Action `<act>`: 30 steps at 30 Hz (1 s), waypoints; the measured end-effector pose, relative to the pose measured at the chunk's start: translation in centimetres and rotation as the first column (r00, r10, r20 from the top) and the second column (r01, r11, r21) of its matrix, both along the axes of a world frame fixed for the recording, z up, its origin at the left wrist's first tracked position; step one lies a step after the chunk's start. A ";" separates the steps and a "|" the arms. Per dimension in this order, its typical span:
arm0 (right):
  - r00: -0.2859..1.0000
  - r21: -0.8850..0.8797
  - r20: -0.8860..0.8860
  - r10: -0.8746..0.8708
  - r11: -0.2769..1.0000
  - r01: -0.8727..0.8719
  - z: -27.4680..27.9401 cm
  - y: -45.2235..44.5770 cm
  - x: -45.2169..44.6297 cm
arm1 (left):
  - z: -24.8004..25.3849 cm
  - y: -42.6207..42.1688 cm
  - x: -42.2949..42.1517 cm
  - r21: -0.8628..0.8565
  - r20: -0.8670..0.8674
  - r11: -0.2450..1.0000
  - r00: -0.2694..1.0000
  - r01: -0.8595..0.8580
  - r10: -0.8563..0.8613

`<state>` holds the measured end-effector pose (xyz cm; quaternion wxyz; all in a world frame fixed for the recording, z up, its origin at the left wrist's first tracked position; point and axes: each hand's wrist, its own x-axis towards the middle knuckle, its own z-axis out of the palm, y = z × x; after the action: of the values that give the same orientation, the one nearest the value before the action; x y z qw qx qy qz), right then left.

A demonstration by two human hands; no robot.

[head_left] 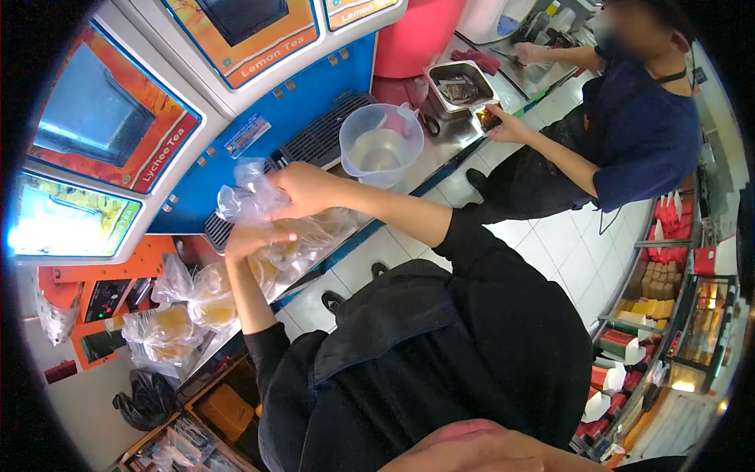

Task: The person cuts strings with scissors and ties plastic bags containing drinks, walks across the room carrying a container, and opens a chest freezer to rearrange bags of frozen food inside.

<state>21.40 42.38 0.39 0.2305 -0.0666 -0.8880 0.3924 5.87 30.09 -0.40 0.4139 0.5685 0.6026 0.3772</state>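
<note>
A crumpled clear plastic bag [245,197] is up against the drip grates of the drink dispensers. My right hand [305,190] is closed on the side of this bag. Just below it, my left hand [253,238] has its fingers curled at the bag's lower edge, partly hidden, with the thumb pointing right. Under and beside my hands, clear bags [318,230] lie along the counter. More knotted bags of yellowish drink [212,295] sit to the left of my left forearm. A translucent plastic jug [383,145] stands on the counter right of my right hand.
A co-worker [641,134] stands at the upper right, holding a phone-like object [487,118] beside a metal tray [460,86]. Tea dispensers [118,110] line the back. Shelves with packaged food [653,291] are on the right. A black bag [148,399] is at lower left.
</note>
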 end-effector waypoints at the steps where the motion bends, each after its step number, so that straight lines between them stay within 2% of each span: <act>1: 0.998 0.017 -0.060 -0.030 0.999 0.031 0.7 -0.1 -0.1 | -0.2 1.0 -0.1 -0.081 0.058 0.997 0.998 0.011 -0.006; 2: 0.998 0.013 -0.060 -0.031 0.999 0.032 1.2 -0.3 -0.2 | -0.4 1.2 0.1 -0.012 0.073 1.000 0.997 0.008 -0.007; 3: 0.996 0.104 0.013 -0.084 0.991 0.082 1.9 -0.5 -0.2 | -0.1 1.6 0.5 0.057 0.086 0.998 0.996 0.005 -0.010; 5: 0.981 0.331 0.119 -0.152 0.938 0.105 3.5 -0.9 -0.4 | 0.3 1.6 1.0 0.025 0.128 0.999 0.992 -0.023 0.020; 6: 0.982 0.333 0.118 -0.148 0.937 0.101 3.7 -1.0 -0.7 | 0.3 1.6 1.0 -0.009 0.167 0.998 0.984 -0.054 0.055; 8: 0.980 0.509 0.085 -0.181 0.853 0.114 4.1 -1.1 -1.5 | -1.0 2.1 -0.1 -0.060 0.121 0.997 0.992 -0.040 0.047; 10: 0.952 0.534 0.247 -0.179 0.846 0.020 7.3 -0.2 -0.9 | -0.6 2.2 0.8 0.034 0.117 0.997 0.991 -0.069 0.065; 11: 0.972 0.488 0.194 -0.131 0.873 0.020 9.6 0.3 0.2 | 0.6 2.2 1.0 -0.017 0.031 1.000 0.999 -0.023 0.023; 12: 0.974 0.295 0.218 -0.064 0.956 -0.003 11.8 1.4 1.0 | 1.8 2.5 1.3 -0.075 -0.052 0.997 0.999 0.008 -0.012; 13: 0.996 0.402 0.038 -0.085 0.913 0.062 13.8 2.2 1.9 | 1.2 2.8 1.0 -0.040 0.063 0.997 0.996 0.059 -0.057; 14: 0.985 0.485 -0.148 -0.093 0.861 0.155 14.9 2.9 2.5 | 0.5 3.0 0.8 0.013 0.175 0.994 0.978 0.110 -0.110; 16: 0.969 0.713 -0.113 0.218 0.697 -0.074 15.1 1.9 2.7 | 0.9 3.0 0.5 -0.022 0.117 0.992 0.985 0.127 -0.124; 17: 0.924 0.810 -0.006 0.383 0.544 -0.220 14.4 0.9 2.1 | 0.8 2.5 0.3 -0.029 0.115 0.995 0.989 0.096 -0.092; 18: 0.890 0.888 -0.012 0.456 0.413 -0.200 12.5 0.6 0.9 | 0.8 2.5 0.1 -0.106 0.083 0.994 0.996 0.026 -0.017; 20: 0.839 0.905 0.247 0.484 0.195 -0.379 10.0 1.6 -0.9 | 0.2 3.0 -0.1 -0.188 0.061 0.981 0.996 -0.050 0.062; 21: 0.823 0.885 0.356 0.442 0.123 -0.448 9.3 2.6 -2.0 | -0.1 3.5 -0.5 -0.058 0.074 0.988 0.988 0.142 -0.138; 22: 0.799 0.856 0.458 0.391 0.051 -0.515 9.3 3.2 -3.1 | 0.5 3.6 -0.2 0.074 0.058 0.942 0.942 0.327 -0.331; 23: 0.733 0.815 0.522 0.437 -0.002 -0.580 9.5 3.8 -4.0 | 1.1 3.8 0.0 0.116 -0.117 0.947 0.951 0.300 -0.286; 24: 0.726 0.813 0.523 0.447 -0.008 -0.582 9.1 3.5 -4.3 | 1.0 3.6 0.1 0.115 -0.115 0.951 0.955 0.287 -0.275; 26: 0.673 0.813 0.567 0.475 -0.189 -0.551 8.5 3.0 -4.7 | 0.9 3.1 -0.2 0.006 0.090 0.983 0.979 0.185 -0.185; 27: 0.656 0.808 0.528 0.539 -0.081 -0.584 8.7 2.5 -4.5 | 0.9 3.3 -0.3 -0.043 -0.037 0.983 0.983 0.181 -0.182; 28: 0.648 0.804 0.531 0.546 -0.083 -0.589 8.7 1.7 -4.4 | 0.7 2.9 -0.1 -0.044 -0.029 0.984 0.984 0.173 -0.175; 30: 0.663 0.652 0.723 0.194 0.123 -0.748 9.3 0.8 -4.2 | 0.8 2.2 0.4 0.062 -0.080 0.992 0.992 0.107 -0.102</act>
<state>17.17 43.14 9.74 -0.1431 0.2848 -0.9325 -0.1699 6.23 32.33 0.36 0.3904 0.6268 0.5747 0.3527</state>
